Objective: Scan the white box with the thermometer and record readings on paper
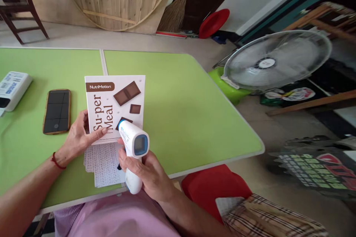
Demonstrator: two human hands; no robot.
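Now the right hand (147, 172) grips a thermometer (133, 152) aimed at a box (114, 107) — left hand (79, 137) holding it upright on the green table (180, 107), beside a phone (57, 111).

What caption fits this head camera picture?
Left hand steadies a Super Meal box; right hand aims a thermometer gun.

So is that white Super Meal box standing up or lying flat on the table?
Standing up. The box shows its whole front upright above the green table, steadied by the left hand.
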